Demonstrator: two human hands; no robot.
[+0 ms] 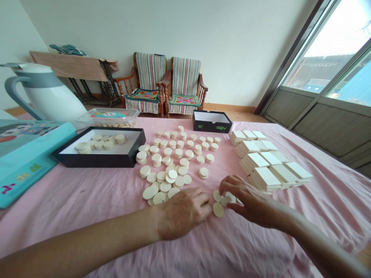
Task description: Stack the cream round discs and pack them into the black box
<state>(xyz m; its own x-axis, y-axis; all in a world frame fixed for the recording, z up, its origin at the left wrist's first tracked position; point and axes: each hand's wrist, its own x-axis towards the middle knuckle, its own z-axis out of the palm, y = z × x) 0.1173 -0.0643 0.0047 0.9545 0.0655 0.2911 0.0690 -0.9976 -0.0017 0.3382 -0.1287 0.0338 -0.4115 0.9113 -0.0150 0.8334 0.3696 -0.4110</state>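
Many pale round wooden discs lie on the pink cloth, some in short stacks [203, 172] and some in a loose heap [165, 187]. My left hand [185, 212] rests at the heap's near right side, back upward, its fingers curled in; whatever is under them is hidden. To its right, my right hand [251, 200] bends over a small group of discs, with a tilted disc [231, 197] between its thumb and fingers. Another disc [218, 209] lies flat between the two hands.
Stacked pale rectangular pieces [266, 177] stand in rows at right. At left is a black open box [98, 161] with disc stacks inside, beside a turquoise box [31, 154], a clear plastic container [110, 116] and a white jug [55, 92]. Another black box [213, 126] sits at the back.
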